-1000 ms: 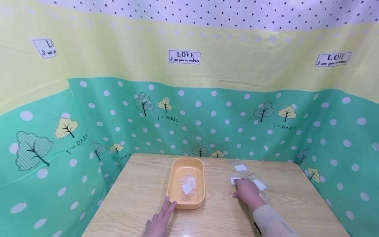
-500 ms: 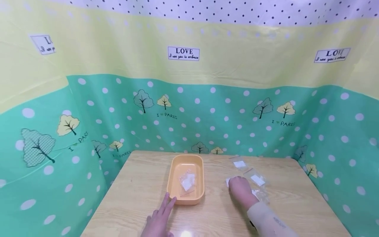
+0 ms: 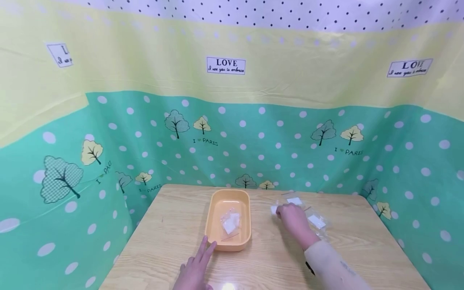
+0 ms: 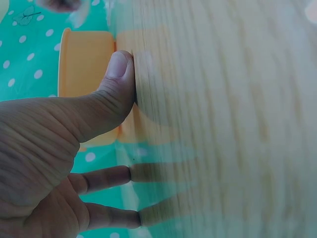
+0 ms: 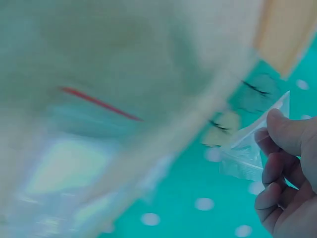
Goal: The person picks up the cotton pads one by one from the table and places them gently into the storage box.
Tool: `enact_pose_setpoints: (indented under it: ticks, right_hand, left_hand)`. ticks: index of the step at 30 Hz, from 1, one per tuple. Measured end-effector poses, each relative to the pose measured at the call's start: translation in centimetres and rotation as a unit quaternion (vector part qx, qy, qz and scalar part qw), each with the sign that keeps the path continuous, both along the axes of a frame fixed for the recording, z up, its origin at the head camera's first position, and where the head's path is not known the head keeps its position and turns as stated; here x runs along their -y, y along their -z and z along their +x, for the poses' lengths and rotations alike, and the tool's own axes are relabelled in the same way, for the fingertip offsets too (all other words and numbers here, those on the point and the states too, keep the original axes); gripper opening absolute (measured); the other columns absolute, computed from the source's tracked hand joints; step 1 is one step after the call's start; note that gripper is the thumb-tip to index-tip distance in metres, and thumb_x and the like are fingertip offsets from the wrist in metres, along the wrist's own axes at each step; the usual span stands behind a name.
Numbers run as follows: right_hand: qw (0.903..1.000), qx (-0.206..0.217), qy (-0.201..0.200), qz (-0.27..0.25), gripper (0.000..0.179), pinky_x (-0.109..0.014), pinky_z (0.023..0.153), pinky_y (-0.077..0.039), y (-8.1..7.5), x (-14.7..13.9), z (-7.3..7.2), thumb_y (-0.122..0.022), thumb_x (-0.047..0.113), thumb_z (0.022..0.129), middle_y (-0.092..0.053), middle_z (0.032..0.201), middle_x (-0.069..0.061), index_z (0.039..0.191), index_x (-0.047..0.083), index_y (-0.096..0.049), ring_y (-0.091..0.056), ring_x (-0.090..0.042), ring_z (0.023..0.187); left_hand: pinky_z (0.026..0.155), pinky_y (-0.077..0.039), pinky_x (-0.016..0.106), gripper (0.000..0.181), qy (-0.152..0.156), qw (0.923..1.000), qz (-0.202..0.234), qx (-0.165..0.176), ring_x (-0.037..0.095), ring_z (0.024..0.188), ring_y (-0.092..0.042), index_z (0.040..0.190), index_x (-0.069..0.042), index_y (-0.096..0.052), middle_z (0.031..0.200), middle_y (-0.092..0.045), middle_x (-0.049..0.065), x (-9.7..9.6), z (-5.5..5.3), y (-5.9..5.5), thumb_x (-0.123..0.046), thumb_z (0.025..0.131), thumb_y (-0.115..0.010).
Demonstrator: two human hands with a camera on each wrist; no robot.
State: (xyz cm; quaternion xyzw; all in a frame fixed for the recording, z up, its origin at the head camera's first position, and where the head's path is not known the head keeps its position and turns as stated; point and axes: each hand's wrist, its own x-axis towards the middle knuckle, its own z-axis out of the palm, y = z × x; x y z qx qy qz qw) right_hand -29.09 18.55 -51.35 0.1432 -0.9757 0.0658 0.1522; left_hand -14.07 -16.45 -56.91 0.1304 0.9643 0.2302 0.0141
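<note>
My right hand point(image 3: 294, 220) pinches a small clear zip bag point(image 3: 274, 210) with a white slip in it, between thumb and fingers, raised over the table's right half. The right wrist view shows the bag's point(image 5: 241, 166) thin plastic beyond my fingertips. My left hand point(image 3: 193, 269) lies at the near left corner of an orange tray point(image 3: 232, 247), two fingers stretched to its rim. In the left wrist view the thumb and straight fingers of this hand point(image 4: 49, 148) rest on the tabletop. Inside the tray lie clear bags point(image 3: 230, 222) with white slips, overlapping.
Several similar bags remain on the wooden table point(image 3: 170, 225) at right, one flat bag point(image 3: 316, 221) beside my right wrist and another bag point(image 3: 294, 200) farther back. A red zip line marks a bag point(image 5: 64, 166) in the right wrist view. A dotted green curtain point(image 3: 261, 149) encloses the table.
My right hand has picked up a bag from the group at right, moving left and upward with it. The left hand stays at the tray's corner.
</note>
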Motion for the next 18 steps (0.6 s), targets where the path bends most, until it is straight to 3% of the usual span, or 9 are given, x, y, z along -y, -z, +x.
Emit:
enact_pose_setpoints:
  ticks: [5,9,14,18]
  right_hand:
    - [0.9982,-0.033,-0.024,-0.044,0.005,-0.038,0.077,-0.065,-4.0,2.5,-0.3,-0.081,0.011,0.093,-0.077,0.087,-0.001,0.094,0.015,-0.081,-0.071,-0.02,0.082]
    - [0.994,-0.061,-0.061,-0.068,0.005,-0.036,0.08,-0.066,-5.9,5.0,0.0,-0.082,0.013,0.094,-0.079,0.091,0.0,0.098,0.015,-0.081,-0.072,-0.019,0.086]
    - [0.9902,-0.078,-0.102,-0.054,0.008,-0.03,0.08,-0.065,-5.7,8.8,0.5,-0.082,0.019,0.094,-0.08,0.096,0.002,0.101,0.017,-0.081,-0.073,-0.015,0.088]
    - [0.9886,-0.078,-0.124,-0.034,0.007,-0.029,0.081,-0.065,-3.8,11.2,0.5,-0.08,0.022,0.095,-0.08,0.096,0.004,0.102,0.02,-0.081,-0.073,-0.013,0.088]
  left_hand:
    - [0.084,-0.042,0.096,0.134,0.0,1.0,0.0,-0.003,0.048,0.106,-0.067,0.17,-0.024,-0.023,0.179,-0.015,0.021,0.0,0.0,-0.1,-0.019,0.061,-0.102]
    - [0.082,-0.041,0.097,0.133,0.006,1.0,0.005,-0.003,0.048,0.105,-0.067,0.17,-0.023,-0.024,0.178,-0.016,0.023,0.0,-0.1,0.0,-0.019,0.062,-0.102]
    - [0.081,-0.04,0.097,0.13,0.007,1.0,0.006,0.001,0.05,0.105,-0.067,0.17,-0.024,-0.025,0.178,-0.015,0.023,0.1,-0.1,0.0,-0.024,0.065,-0.101]
    - [0.082,-0.041,0.097,0.129,0.005,1.0,0.003,-0.002,0.051,0.106,-0.066,0.17,-0.027,-0.024,0.178,-0.015,0.021,0.2,-0.1,0.2,-0.042,0.066,-0.099]
